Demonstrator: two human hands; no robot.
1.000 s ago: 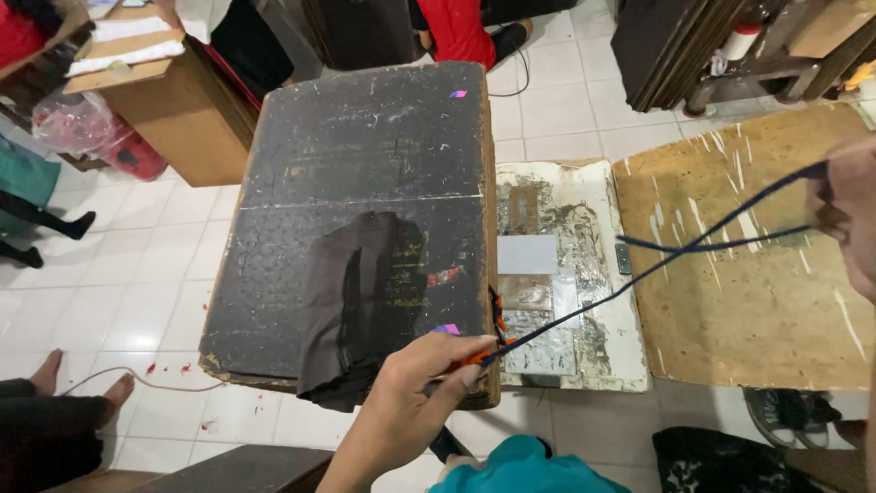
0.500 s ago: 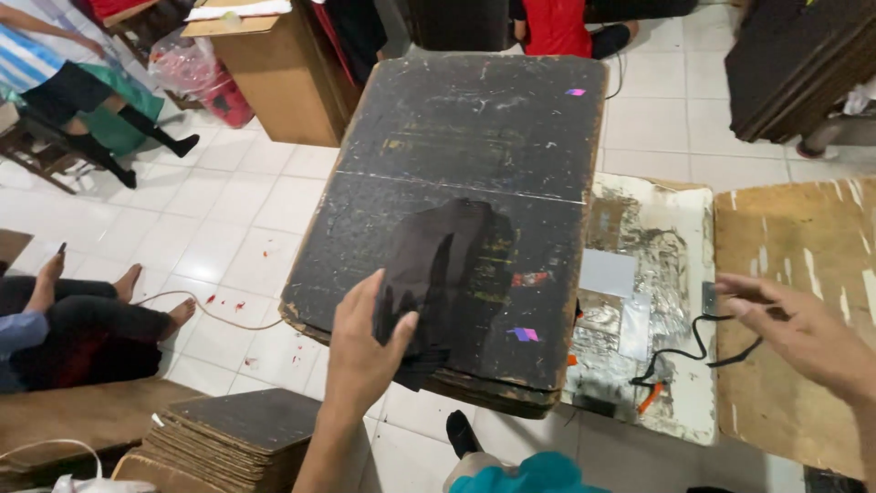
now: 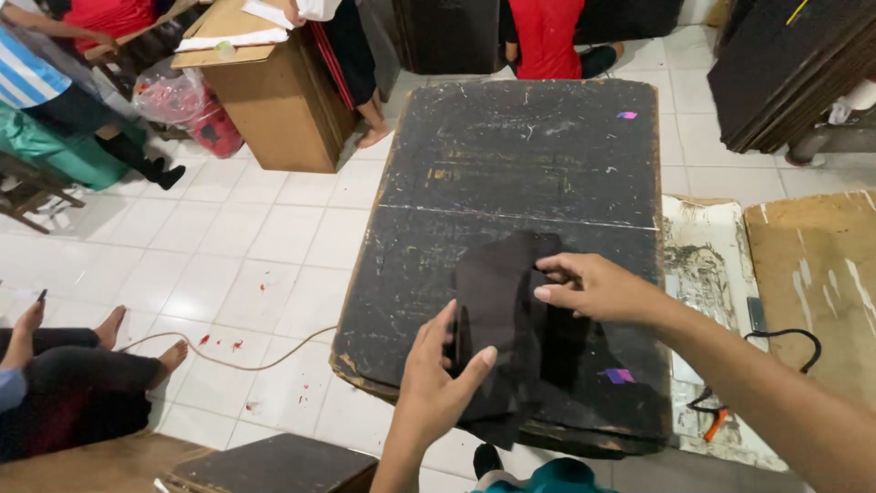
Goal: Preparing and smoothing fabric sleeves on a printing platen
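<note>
A black fabric piece (image 3: 511, 329) is spread near the front edge of the dark surface (image 3: 538, 164), pinched by the left hand (image 3: 438, 374) and the right hand (image 3: 593, 288) so it lies flat.

I see a white tiled floor (image 3: 274, 228) all around. A brown cabinet (image 3: 274, 100) stands upper left, dark boards (image 3: 785, 73) upper right.

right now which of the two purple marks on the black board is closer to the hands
The purple mark near the black board's front edge, just right of the black cloth both hands grip; the other mark sits at the far corner.
</note>
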